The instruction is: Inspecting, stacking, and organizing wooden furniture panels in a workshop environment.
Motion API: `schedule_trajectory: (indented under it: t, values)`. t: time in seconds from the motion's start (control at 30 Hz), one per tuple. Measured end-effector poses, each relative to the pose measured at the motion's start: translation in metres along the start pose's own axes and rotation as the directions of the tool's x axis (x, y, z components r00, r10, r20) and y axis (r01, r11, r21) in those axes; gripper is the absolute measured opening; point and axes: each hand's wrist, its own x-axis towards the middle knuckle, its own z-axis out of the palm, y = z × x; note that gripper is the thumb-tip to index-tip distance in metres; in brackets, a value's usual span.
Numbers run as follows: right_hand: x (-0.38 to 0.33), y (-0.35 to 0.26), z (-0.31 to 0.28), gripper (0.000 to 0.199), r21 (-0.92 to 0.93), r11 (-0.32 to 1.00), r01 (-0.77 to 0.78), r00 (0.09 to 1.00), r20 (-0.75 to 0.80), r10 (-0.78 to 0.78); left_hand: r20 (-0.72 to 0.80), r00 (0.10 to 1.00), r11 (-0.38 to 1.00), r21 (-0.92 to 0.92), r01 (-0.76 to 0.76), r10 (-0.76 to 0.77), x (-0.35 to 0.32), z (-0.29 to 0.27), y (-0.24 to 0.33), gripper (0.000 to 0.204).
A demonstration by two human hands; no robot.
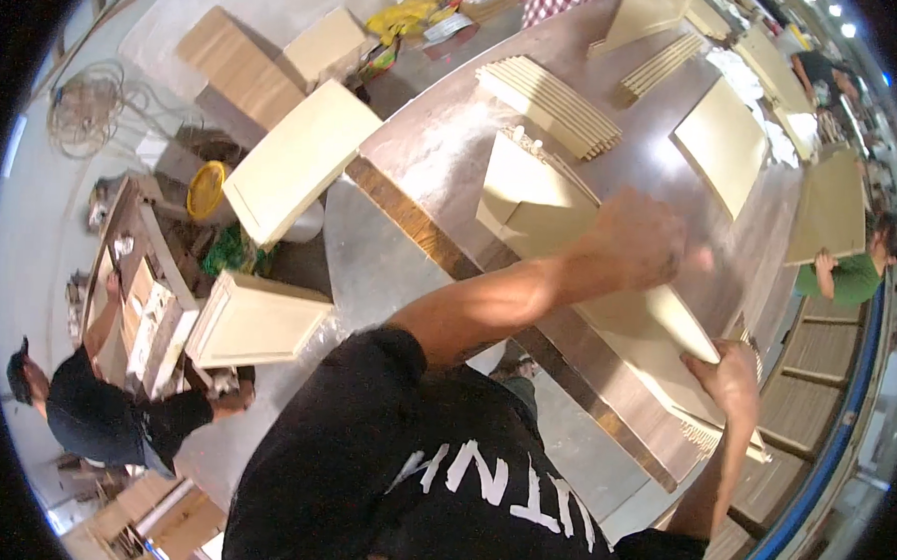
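On a panel (657, 324) — right hand (732, 384) gripping; left hand (635, 240) blurred, perhaps fisted.

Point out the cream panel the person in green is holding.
The raised panel at far right, in that person's hand; the flat panel left of it rests on the table.

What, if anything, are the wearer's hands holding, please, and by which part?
The right hand holds a cream panel by its right end; the left hand is too blurred to tell.
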Motion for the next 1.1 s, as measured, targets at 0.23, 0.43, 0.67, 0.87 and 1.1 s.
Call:
schedule_trajectory:
  t: [0.23, 0.43, 0.67, 0.87, 1.1]
  values:
    - [-0.027, 0.033, -0.005, 0.046, 0.285, 0.940, 0.188, 0.959, -0.258, -0.114, -0.260, 0.833, 0.858, -0.032, -0.513, 0.488, 0.016, 0.034, -0.022, 0.025]
    - [-0.187, 0.106, -0.113, 0.050, -0.308, 0.931, -0.194, 0.294, -0.924, -0.244, 0.225, 0.970, 0.960, 0.240, -0.144, 0.089, 0.022, 0.008, 0.002, 0.047]
    - [-0.054, 0.100, 0.039, 0.060, 0.363, 0.869, -0.337, 0.568, -0.657, 0.495, 0.180, 0.981, 0.978, 0.183, -0.103, 0.070, 0.025, 0.012, 0.004, 0.060]
    - [-0.065, 0.104, 0.049, 0.047, 0.476, 0.875, -0.085, 0.508, -0.735, 0.449, 0.326, 0.940, 0.990, 0.127, 0.067, -0.105, 0.028, -0.003, 0.019, 0.054]
    - [-0.144, 0.133, 0.130, 0.028, 0.738, 0.584, 0.338, -0.225, -0.539, 0.812, 0.321, 0.929, 0.981, 0.004, -0.194, 0.183, 0.028, 0.002, -0.002, 0.049]
